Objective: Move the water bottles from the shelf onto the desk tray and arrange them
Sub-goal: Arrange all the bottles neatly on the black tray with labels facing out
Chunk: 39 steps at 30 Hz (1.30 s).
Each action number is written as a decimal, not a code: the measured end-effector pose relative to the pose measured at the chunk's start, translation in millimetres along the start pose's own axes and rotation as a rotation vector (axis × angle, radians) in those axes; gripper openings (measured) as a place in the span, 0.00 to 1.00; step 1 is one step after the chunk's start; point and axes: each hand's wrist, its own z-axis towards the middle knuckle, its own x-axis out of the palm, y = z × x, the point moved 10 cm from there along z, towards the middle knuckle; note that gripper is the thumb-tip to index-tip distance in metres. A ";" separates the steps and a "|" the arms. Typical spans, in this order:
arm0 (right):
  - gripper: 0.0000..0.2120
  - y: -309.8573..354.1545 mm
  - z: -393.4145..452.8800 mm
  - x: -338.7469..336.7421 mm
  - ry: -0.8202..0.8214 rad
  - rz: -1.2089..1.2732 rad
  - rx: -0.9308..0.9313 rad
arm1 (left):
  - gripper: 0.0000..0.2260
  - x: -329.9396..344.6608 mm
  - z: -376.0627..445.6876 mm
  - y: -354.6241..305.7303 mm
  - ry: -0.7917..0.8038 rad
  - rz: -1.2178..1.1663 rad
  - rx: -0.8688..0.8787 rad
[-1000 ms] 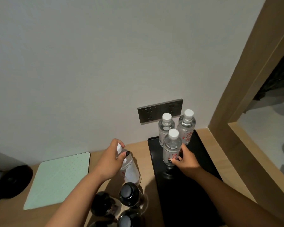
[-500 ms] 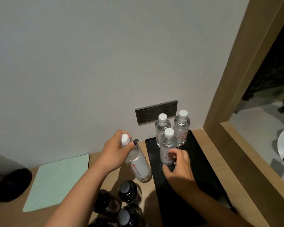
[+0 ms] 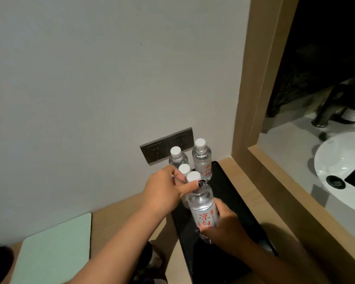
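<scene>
Both hands hold 1 water bottle [image 3: 202, 206] above the black tray [image 3: 230, 193].
Left hand [image 3: 164, 191] pinches its neck, right hand [image 3: 225, 228] wraps its labelled body; 3 bottles [image 3: 201, 158] crowd just behind, below the wall socket [image 3: 166, 147], mint pad [image 3: 53, 249] left.

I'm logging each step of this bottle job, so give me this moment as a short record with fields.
tray: black tray on the wooden desk, by the wall
standing bottles: three, at the tray's far end
fourth bottle: over the tray, held by both hands
left hand: grips its neck below the cap
right hand: grips its lower body
nearby: pale green mat; wall sockets
</scene>
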 end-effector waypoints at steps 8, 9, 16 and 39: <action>0.27 -69.3 32.0 -40.1 -0.073 0.114 0.228 | 0.09 -15.2 12.9 -5.3 -0.231 0.106 0.121; 0.27 -71.3 38.5 -40.4 -0.064 0.119 0.227 | 0.10 -10.0 15.7 -3.2 -0.210 0.130 0.114; 0.28 -68.6 80.9 -40.1 -0.056 0.114 0.124 | 0.21 24.6 29.7 5.2 -0.054 0.330 0.143; 0.32 -71.9 106.8 -20.6 0.098 0.215 0.131 | 0.19 26.0 35.0 11.6 -0.098 0.447 0.182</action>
